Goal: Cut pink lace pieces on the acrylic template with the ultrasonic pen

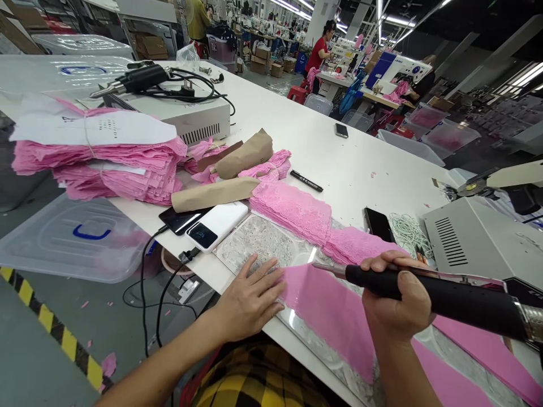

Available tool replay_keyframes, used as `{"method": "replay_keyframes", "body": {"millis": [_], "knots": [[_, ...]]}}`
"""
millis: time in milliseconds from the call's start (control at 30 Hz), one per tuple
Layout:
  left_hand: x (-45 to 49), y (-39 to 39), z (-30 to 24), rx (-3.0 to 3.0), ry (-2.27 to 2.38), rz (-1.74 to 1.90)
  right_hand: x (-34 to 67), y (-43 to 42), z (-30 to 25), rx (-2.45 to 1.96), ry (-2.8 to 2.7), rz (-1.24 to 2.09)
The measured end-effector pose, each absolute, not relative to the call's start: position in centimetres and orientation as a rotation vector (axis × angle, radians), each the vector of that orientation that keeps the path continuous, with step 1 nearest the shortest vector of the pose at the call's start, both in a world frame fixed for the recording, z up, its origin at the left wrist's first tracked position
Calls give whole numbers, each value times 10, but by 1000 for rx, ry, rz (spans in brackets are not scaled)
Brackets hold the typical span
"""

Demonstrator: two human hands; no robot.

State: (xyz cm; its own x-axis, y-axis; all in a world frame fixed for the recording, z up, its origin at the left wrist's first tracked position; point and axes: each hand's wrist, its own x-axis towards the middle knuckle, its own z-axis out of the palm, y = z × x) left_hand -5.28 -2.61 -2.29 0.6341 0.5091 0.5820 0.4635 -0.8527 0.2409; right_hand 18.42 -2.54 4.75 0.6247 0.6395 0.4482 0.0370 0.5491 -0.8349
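My right hand (396,299) is wrapped round a black handheld tool with a pointed metal tip (458,299). The tip meets the upper edge of a pink fabric piece (331,319). Flat on the patterned, glossy board (258,240), my left hand (252,297) has its fingers spread, their tips at the fabric's left corner. Just beyond the fabric lies a stack of pink lace pieces (292,209). More pink fabric (449,367) extends beneath and past my right forearm, which hides part of it.
Tied pink bundles (127,169), a white power bank (218,223) and a grey box (203,113) bearing a similar tool (139,79) sit leftward. A black marker (306,181), a phone (379,224) and another grey box (487,243) lie beyond and right. Co-workers are at distant tables.
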Motion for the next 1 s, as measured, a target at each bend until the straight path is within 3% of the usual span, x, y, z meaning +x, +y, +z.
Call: {"method": "replay_keyframes", "body": {"millis": [1000], "knots": [[-74, -32, -28, 2784, 764, 1039, 155, -27, 43, -894, -886, 581]]}}
